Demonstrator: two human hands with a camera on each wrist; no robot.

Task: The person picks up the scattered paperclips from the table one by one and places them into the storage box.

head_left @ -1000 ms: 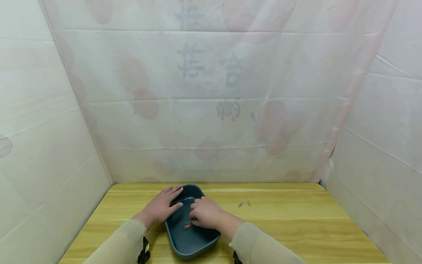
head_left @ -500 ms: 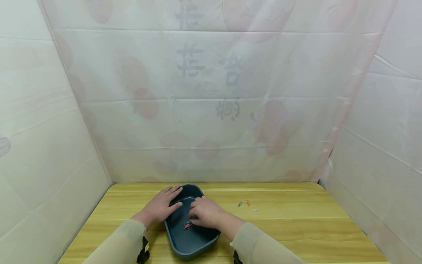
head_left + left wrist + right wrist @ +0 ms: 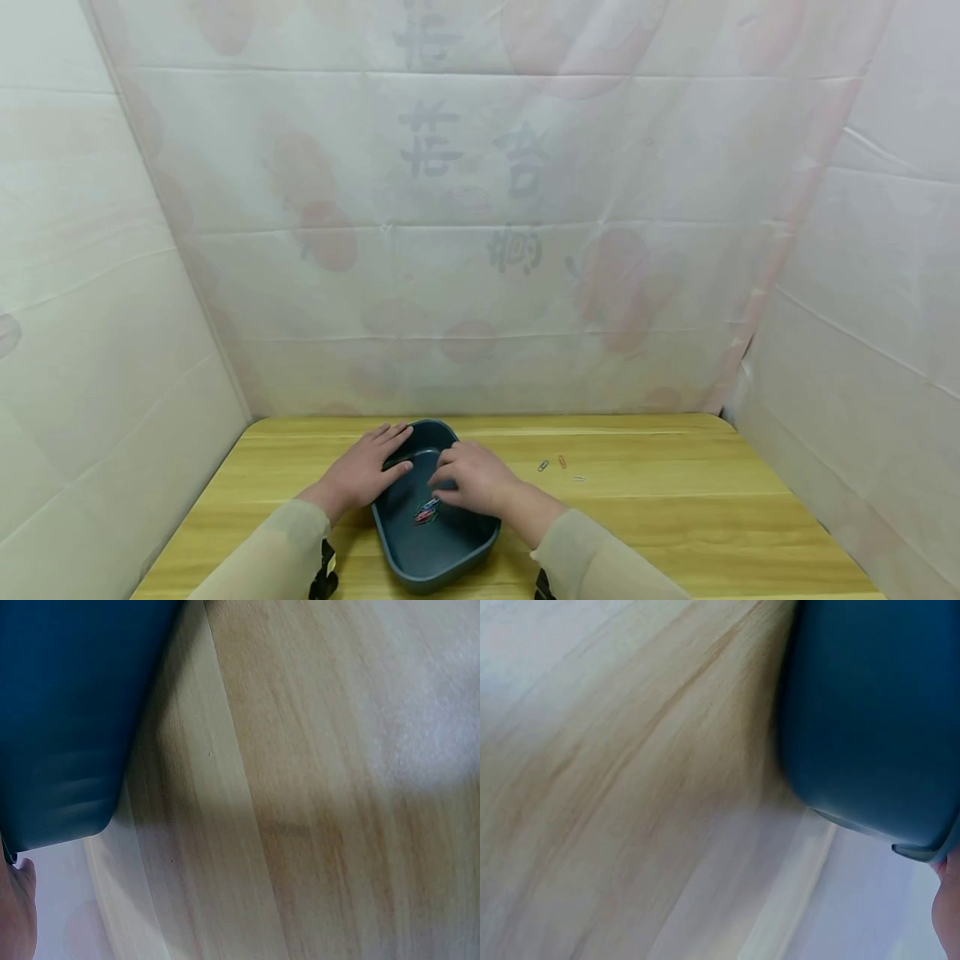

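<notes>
Clips [image 3: 426, 511] now loose on tray [image 3: 442, 560] floor, bench centre | right hand [image 3: 472, 479] lifted off toward 1 o'clock, grip empty, loosely curled | left hand [image 3: 367, 467] flat on rim, 10 o'clock.

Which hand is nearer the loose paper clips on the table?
Right. The right hand sits over the tray, on the side toward the loose clips; the left hand rests on the tray's far-left rim.

- Head view looks forward and down from above at the wooden table [image 3: 675, 517].
- Both wrist views sit very close, low beside the blue tray [image 3: 67, 712], which all three views share.
</notes>
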